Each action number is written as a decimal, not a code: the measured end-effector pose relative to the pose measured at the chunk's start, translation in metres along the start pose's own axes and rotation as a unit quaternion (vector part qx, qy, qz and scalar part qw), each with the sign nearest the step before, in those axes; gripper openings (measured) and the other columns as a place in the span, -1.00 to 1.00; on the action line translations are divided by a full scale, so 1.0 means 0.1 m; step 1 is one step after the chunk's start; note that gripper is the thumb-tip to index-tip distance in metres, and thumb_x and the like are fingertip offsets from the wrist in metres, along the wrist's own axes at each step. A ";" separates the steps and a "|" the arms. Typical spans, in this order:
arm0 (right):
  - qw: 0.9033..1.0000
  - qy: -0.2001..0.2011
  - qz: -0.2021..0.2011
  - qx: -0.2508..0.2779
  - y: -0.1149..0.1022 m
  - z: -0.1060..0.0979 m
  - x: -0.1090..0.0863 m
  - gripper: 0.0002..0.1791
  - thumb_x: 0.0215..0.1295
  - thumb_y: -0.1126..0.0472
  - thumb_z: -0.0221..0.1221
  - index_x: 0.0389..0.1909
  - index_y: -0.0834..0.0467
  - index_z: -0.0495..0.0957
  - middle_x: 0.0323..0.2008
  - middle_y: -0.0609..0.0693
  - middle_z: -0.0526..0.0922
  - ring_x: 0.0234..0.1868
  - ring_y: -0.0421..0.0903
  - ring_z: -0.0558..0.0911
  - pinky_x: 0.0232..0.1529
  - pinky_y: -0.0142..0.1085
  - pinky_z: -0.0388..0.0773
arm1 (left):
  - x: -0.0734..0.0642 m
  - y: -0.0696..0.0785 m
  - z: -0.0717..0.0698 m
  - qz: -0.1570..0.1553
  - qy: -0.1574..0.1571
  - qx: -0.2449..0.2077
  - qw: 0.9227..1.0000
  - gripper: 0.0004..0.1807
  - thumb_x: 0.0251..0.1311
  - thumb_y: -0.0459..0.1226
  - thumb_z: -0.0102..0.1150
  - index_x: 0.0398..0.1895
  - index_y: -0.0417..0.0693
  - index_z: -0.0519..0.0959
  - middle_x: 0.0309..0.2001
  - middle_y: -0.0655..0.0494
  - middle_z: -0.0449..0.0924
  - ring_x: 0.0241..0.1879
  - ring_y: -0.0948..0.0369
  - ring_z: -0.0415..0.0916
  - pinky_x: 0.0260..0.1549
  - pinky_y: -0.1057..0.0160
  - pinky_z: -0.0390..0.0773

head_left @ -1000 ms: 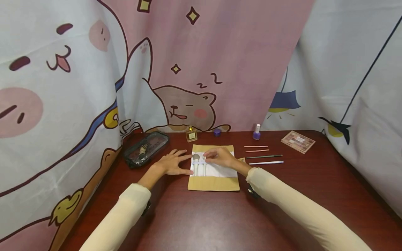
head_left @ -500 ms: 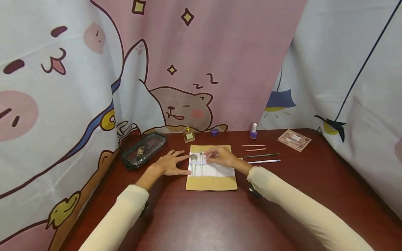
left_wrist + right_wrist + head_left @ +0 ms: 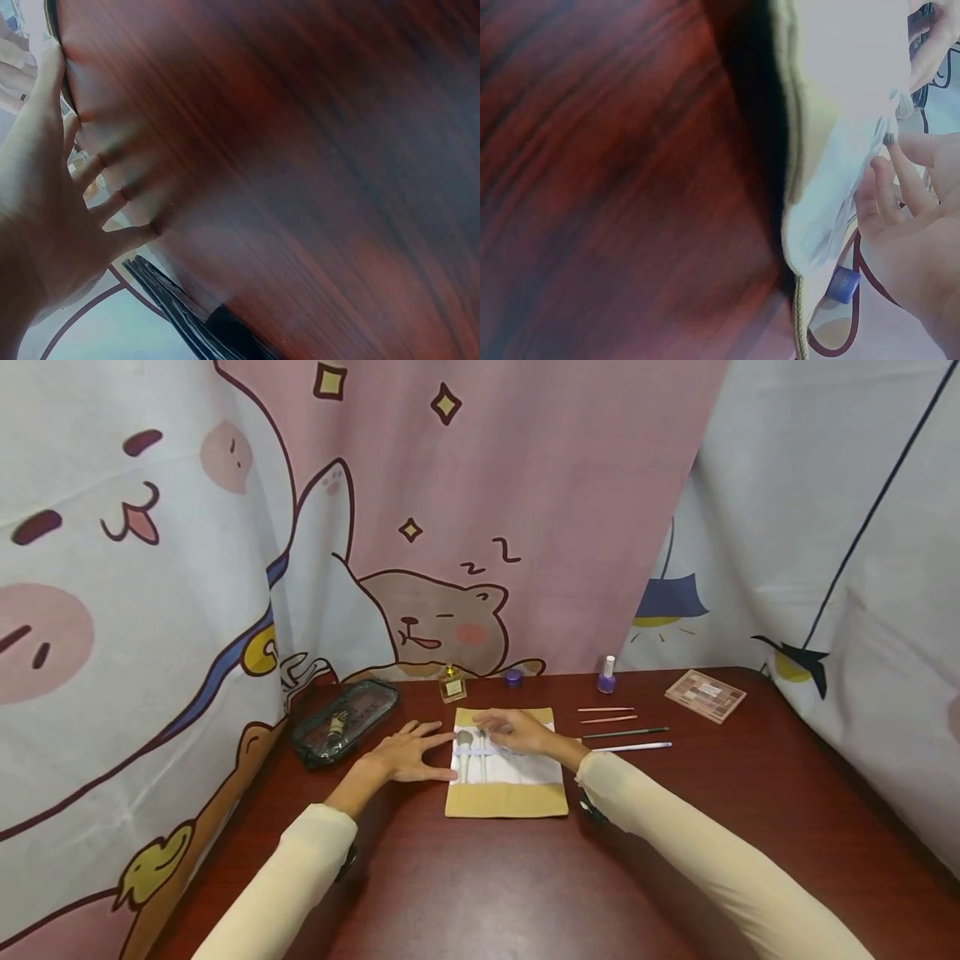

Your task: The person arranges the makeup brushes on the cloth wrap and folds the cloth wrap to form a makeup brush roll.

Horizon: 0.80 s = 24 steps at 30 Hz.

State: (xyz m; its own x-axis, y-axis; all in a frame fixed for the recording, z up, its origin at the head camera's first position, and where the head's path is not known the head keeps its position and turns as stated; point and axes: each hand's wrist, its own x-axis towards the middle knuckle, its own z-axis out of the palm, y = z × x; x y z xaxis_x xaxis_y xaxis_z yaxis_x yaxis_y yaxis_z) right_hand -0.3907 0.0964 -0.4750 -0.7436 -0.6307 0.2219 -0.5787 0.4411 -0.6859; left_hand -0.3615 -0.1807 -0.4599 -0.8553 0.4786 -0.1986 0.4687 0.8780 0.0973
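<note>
A tan fabric brush roll (image 3: 507, 800) with a white lining lies unfolded on the table. A fluffy makeup brush (image 3: 463, 756) and a slimmer makeup brush (image 3: 483, 764) stand side by side under its lilac band. My left hand (image 3: 405, 754) rests with spread fingers at the roll's left edge, thumb and index finger reaching its border; in the left wrist view that hand (image 3: 52, 202) lies outstretched on the wood. Over the upper part of the roll is my right hand (image 3: 521, 732), fingers loosely bent beside the slim brush's head. The right wrist view shows a dark brush tip (image 3: 889, 139) near its thumb.
Right of the roll lie two pink sticks (image 3: 607, 719), a green stick (image 3: 626, 732) and a white pen-like stick (image 3: 633, 747). Behind stand a perfume bottle (image 3: 452, 685), a purple jar (image 3: 513, 677), nail polish (image 3: 607, 677) and an eyeshadow palette (image 3: 706, 696). A clear pouch (image 3: 367, 702) sits left.
My right hand, pinching at the slim brush's head one second ago, moves off it to the right, then back left and up over the roll. My left hand stays in place.
</note>
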 end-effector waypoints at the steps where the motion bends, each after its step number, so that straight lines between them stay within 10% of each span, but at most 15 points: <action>1: 1.000 -0.003 0.002 0.002 0.00 0.00 0.00 -0.54 0.41 0.51 0.17 0.31 0.34 0.51 0.17 0.27 0.67 0.19 0.24 0.65 0.19 0.08 0.58 | 0.00 0.01 0.00 -0.001 0.000 0.000 1.000 -0.01 0.16 0.54 0.04 0.64 0.51 0.14 0.66 0.12 0.00 0.61 -0.12 -0.06 0.29 -0.39 0.31; 24: 0.999 0.030 -0.015 -0.006 0.00 -0.31 -0.34 -0.63 0.36 0.35 0.34 0.16 0.34 0.63 0.10 0.23 0.72 0.07 0.22 0.72 0.01 0.00 0.68 | 0.02 -0.01 0.01 -0.002 -0.001 0.009 1.000 0.02 0.12 0.57 0.03 0.64 0.53 0.12 0.66 0.14 0.00 0.61 -0.11 -0.07 0.32 -0.35 0.30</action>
State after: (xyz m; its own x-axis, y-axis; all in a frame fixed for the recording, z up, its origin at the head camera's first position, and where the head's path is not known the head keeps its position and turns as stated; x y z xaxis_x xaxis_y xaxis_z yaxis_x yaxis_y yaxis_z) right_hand -0.3759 0.1375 -0.4613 -0.7439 -0.6050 0.2838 -0.6055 0.4304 -0.6695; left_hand -0.3632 -0.1808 -0.4612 -0.8573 0.4742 -0.2004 0.4683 0.8800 0.0789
